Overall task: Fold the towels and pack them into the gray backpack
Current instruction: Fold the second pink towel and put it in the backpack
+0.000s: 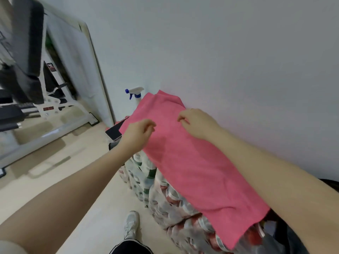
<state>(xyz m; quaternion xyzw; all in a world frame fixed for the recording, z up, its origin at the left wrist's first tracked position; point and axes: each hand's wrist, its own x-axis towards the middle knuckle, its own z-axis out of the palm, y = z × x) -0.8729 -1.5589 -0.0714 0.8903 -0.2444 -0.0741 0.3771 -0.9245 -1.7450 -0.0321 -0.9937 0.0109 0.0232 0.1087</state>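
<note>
honestly the pink towel (192, 162) looks light and floppy, spread over shrink-wrapped cans (165, 198) by the wall. left hand (136, 135) and right hand (198, 123) each pinch its far part; grabbing corners seems smartest.

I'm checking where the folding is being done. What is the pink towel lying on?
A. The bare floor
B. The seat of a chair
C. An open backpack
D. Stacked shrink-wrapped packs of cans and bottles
D: the pink towel is spread over the wrapped packs of cans and bottles along the wall, with the left hand and right hand each pinching its cloth.
</note>
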